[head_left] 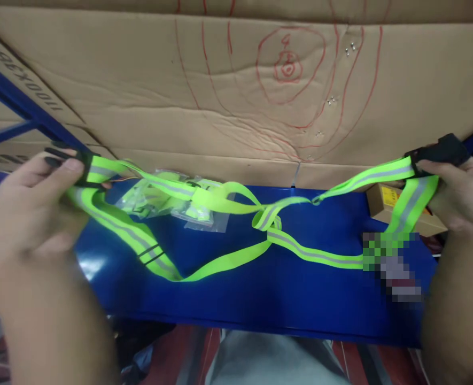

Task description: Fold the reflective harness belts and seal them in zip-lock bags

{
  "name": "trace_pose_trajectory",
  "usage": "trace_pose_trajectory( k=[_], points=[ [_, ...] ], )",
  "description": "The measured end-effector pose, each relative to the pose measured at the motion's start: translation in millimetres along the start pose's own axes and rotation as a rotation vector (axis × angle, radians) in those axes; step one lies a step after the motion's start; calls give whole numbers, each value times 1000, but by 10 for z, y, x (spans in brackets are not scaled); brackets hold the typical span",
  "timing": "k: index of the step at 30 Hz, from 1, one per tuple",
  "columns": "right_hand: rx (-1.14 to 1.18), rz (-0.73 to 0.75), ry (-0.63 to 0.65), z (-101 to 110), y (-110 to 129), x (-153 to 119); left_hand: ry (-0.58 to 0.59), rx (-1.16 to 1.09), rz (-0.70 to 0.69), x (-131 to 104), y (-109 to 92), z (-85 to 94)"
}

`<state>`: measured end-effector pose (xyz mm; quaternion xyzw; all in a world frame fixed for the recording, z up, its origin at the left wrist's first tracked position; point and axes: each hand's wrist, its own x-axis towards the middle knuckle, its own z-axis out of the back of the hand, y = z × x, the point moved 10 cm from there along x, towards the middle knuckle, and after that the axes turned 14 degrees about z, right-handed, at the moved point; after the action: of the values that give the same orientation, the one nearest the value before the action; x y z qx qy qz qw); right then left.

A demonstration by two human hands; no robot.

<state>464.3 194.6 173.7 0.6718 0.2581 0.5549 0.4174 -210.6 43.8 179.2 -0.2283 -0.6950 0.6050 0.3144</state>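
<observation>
The reflective strap harness (224, 266), bright yellow-green with a grey stripe, is stretched from side to side over the blue worktop (236, 299), between the person's 2 hands. The left hand (39, 198) has thumb and fingers clamped on the left buckle (84, 168), a black piece beyond the worktop's left edge. The right hand (466, 187) is clamped on the right buckle (440, 154), also black, above the back right corner, with the thumb laid along its lower side.

Between the hands, the straps cross and loop around each other in a loose knot (267, 220) over the middle of the worktop. A small ring (316, 201) sits on the upper strap, right of that knot. The lower left strap carries 2 thin black bands and dips towards the front edge; whether it touches the surface, I cannot tell. Pixelation hides part of the lower right strap.

Clear plastic bags (198, 214) with yellow-green contents lie near the back edge, left of centre. A small cardboard box (380, 206) with a yellow label stands at the back right corner. Behind the back edge rises a cardboard sheet (140, 69) with red rings drawn on it.
</observation>
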Motion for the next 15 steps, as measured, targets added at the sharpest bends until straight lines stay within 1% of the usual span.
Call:
trace_pose_trajectory(
  k=[1, 2, 3, 4, 6, 8, 10, 12, 14, 15],
  points=[
    [9, 24, 58, -73, 33, 19, 43, -11, 58, 7, 17, -73],
    [-4, 72, 92, -120, 86, 41, 51, -3, 78, 1, -3, -125],
    [-30, 145, 99, -143, 162, 67, 22, 25, 59, -13, -60, -156],
    [-53, 228, 86, -157, 250, 90, -30, 67, 3, -34, -149, -178],
    [-61, 365, 39, -186, 406, 121, -130, 143, -168, -103, -373, -257],
    [-37, 413, 3, -241, 462, 150, -136, 152, -310, -151, -550, -415],
    [-37, 427, -30, -288, 448, 186, -140, 89, -376, -146, -647, -524],
    [-41, 459, -105, -261, 410, 219, -230, 62, -363, -98, -660, -530],
    [-6, 473, -195, -169, 328, 254, -341, 60, -309, -41, -601, -477],
    [18, 459, -233, -107, 263, 278, -355, 57, -278, -1, -550, -464]
  ],
)
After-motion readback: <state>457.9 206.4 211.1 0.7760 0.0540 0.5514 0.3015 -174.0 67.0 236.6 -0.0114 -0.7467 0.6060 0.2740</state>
